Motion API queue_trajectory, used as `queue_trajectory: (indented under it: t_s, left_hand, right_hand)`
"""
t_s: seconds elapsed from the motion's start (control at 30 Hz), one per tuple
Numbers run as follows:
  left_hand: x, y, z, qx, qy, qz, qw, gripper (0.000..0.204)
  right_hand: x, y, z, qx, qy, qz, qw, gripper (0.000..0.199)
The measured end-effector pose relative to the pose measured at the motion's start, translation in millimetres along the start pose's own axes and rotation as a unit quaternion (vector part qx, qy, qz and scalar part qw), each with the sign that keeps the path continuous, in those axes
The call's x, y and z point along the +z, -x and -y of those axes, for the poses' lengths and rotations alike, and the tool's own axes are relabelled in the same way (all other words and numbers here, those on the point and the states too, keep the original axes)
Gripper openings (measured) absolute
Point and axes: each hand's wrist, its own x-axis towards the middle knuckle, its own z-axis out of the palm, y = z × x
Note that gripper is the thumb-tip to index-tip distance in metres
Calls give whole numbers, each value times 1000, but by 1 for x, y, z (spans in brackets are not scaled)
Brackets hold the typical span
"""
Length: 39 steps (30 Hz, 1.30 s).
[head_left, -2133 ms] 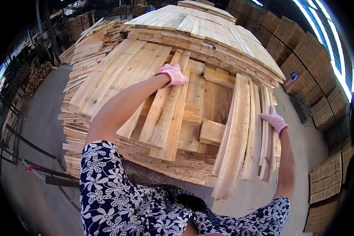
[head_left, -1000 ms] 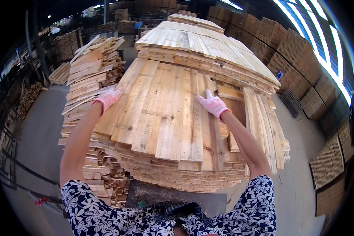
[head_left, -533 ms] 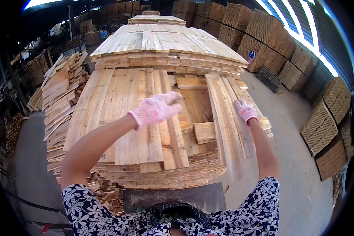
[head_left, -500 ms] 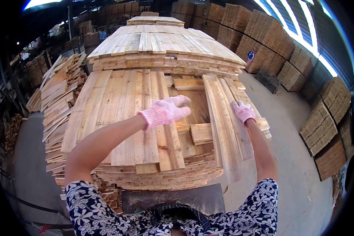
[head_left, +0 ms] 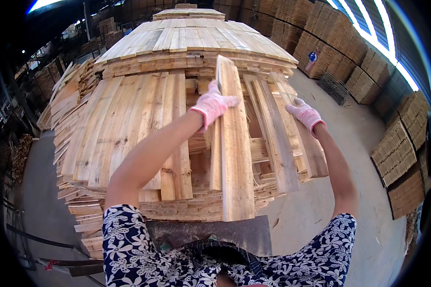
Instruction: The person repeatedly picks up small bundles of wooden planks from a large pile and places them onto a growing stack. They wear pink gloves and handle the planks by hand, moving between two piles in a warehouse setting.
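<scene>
My left hand (head_left: 216,104), in a pink-and-white knit glove, is closed on the upper part of a long wooden board (head_left: 237,158). That board is raised and tilted over the gap in the stack's top layer, its near end jutting past the front edge. Another narrow board (head_left: 216,160) shows just to its left; I cannot tell whether the hand holds it too. My right hand (head_left: 305,115), gloved alike, has its fingers stretched out at the outer edge of the rightmost board (head_left: 305,143). A loose board (head_left: 275,138) lies slantwise between the two hands.
Side-by-side boards (head_left: 124,129) cover the left of the stack. A taller board stack (head_left: 196,40) stands behind it, and a ragged pile of offcuts (head_left: 69,110) leans at left. Tall timber stacks (head_left: 337,38) line the right, with a distant person (head_left: 312,61) beside them.
My left hand has gone from hovering open over the gap to gripping a board, now lifted and tilted. Boards on the right lie spread farther apart. My right hand remains by the right edge.
</scene>
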Motion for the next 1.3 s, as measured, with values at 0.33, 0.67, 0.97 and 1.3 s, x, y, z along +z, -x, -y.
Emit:
queue_trajectory:
  t_s: [0.33, 0.67, 0.97, 1.3]
  left_hand:
    - [-229, 94, 76, -10, -172, -66, 983, 106]
    - [-206, 154, 70, -138, -531, -24, 836, 97]
    - [-247, 110, 75, -133, -427, -72, 892, 91]
    - [-200, 70, 51, -105, -400, -68, 908, 93]
  right_hand:
    - [47, 61, 98, -13, 150, 69, 986, 108]
    - [84, 54, 218, -127, 49, 78, 988, 96]
    - [180, 23, 270, -185, 67, 52, 979, 77]
    - [141, 38, 263, -171, -135, 218, 951, 78]
